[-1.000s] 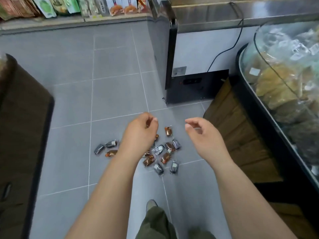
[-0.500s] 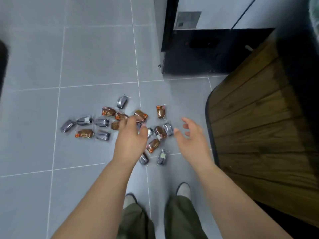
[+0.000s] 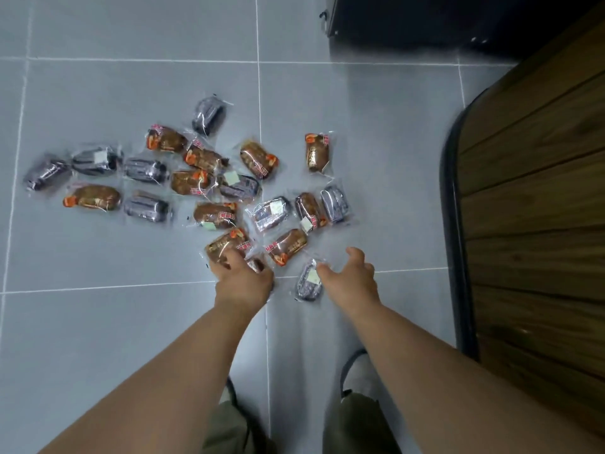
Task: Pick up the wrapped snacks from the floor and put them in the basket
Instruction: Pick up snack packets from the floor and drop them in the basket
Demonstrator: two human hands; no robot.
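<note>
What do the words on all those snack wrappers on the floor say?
None of it can be read.
Brown snacks: red and orange labels with printing, too blurred to read.
Dark purple snacks: pale printing, too blurred.
Small white stickers: too small to read.
Nothing else in view carries words or numbers.

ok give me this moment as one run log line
left hand: closing on brown snack | right hand: open over purple snack | other snacks: on floor | basket: not in view
</note>
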